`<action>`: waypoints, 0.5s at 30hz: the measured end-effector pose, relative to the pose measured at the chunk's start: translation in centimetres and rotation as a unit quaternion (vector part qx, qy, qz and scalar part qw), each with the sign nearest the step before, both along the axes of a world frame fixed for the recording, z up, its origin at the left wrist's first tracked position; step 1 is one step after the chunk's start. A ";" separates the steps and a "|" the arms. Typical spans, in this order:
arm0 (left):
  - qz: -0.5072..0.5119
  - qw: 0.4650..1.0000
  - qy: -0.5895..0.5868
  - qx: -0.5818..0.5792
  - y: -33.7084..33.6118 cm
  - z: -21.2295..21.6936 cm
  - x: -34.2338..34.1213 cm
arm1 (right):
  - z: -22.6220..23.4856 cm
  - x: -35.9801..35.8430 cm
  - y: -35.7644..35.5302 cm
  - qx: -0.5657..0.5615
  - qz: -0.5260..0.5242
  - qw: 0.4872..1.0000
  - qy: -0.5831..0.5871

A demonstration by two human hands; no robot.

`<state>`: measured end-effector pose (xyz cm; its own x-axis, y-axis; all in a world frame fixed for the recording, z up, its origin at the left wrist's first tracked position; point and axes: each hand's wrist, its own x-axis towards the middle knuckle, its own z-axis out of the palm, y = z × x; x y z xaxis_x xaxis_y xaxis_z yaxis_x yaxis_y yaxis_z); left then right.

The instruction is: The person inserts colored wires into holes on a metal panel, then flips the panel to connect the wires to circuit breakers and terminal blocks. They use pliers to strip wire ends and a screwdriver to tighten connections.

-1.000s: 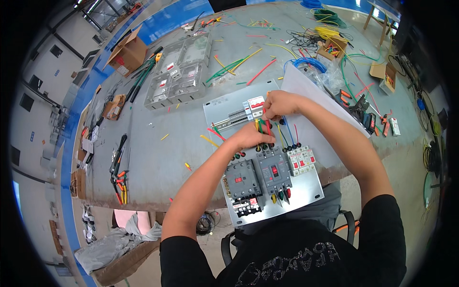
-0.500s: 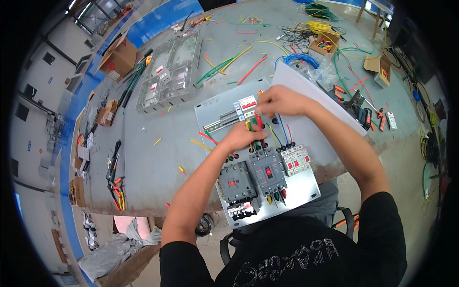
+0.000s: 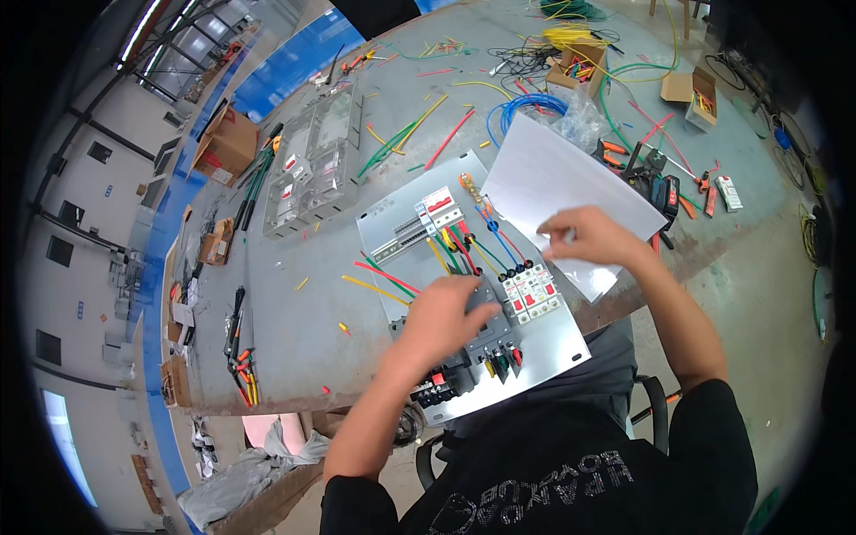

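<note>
A metal mounting plate [image 3: 557, 343] rests tilted at the table's near edge. My left hand [image 3: 441, 321] is over its lower middle, thumb and fingers apart, partly covering a dark moulded-case breaker [image 3: 501, 337] and a black contactor [image 3: 437, 385]. To the right, my right hand [image 3: 584, 236] hovers by the edge of white paper sheets [image 3: 557, 169], fingers bent and apart, holding nothing visible. Yellow, green and red wires [image 3: 465, 256] run up to a white breaker with a red lever [image 3: 440, 205]. Blue, green and red wires lead to small white breakers [image 3: 532, 292].
Clear plastic boxes [image 3: 312, 178] stand left of the plate. Pliers and cutters [image 3: 239, 348] lie near the left edge. Blue cable [image 3: 530, 109], cartons [image 3: 691, 94] of small parts and a power tool [image 3: 662, 192] are at the right. Loose wire pieces [image 3: 406, 134] lie behind.
Both hands have left the wires below the white breaker. My left hand moved down over the moulded-case breaker; my right hand moved right and down to the paper. The view shifted slightly.
</note>
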<state>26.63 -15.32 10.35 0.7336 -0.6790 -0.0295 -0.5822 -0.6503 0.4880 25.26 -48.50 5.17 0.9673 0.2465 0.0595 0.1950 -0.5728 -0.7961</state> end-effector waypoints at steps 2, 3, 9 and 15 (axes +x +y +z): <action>-0.038 0.997 -0.062 0.038 -0.5 0.9 -3.2 | -0.1 -3.5 0.0 -0.016 0.015 0.996 0.081; -0.055 0.995 -0.074 0.035 -0.3 0.7 -4.3 | -1.0 -4.8 0.2 -0.026 0.026 0.996 0.087; -0.074 0.991 -0.093 0.063 0.3 0.6 -5.7 | -6.0 -6.4 2.5 -0.041 0.048 0.991 0.121; 0.118 0.985 0.123 0.025 0.1 1.3 -1.7 | -9.3 -5.8 4.5 -0.038 0.093 0.995 -0.025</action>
<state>24.98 -15.20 11.61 0.8368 -0.4839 -0.2560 -0.2799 -0.7800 0.5596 19.43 -43.96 -4.08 0.9010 0.4261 0.0815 0.3417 -0.5814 -0.7384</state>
